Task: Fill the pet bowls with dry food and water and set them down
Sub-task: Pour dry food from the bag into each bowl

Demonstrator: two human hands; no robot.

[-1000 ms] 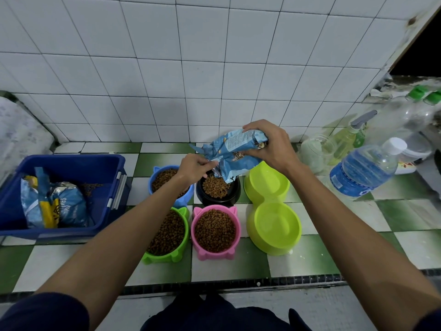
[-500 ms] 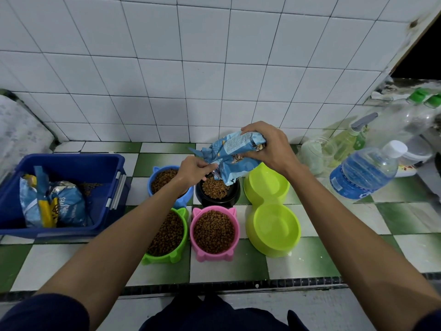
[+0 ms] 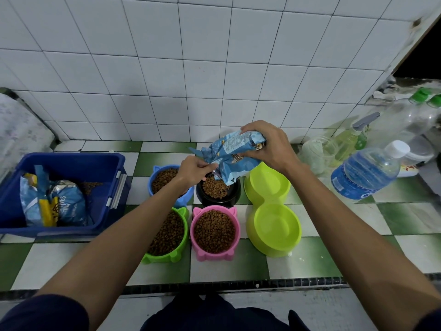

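Both bare arms reach forward; the left hand [image 3: 193, 169] pinches closed, the right hand [image 3: 270, 145] grips from above.

Bare forearms, short dark navy sleeves [image 3: 35, 314], dark trousers [image 3: 214, 316] below.

Light is even and cool, falling from above onto the white tiled wall [image 3: 167, 68], which shows bright without hard glare. Right of the wall, a doorway [image 3: 424, 56] is black. Below it, soft shadows sit beside the bowls. Tile lines bow outward toward the edges. Bottles [image 3: 405, 120] at the wall's right end look smeared and soft.
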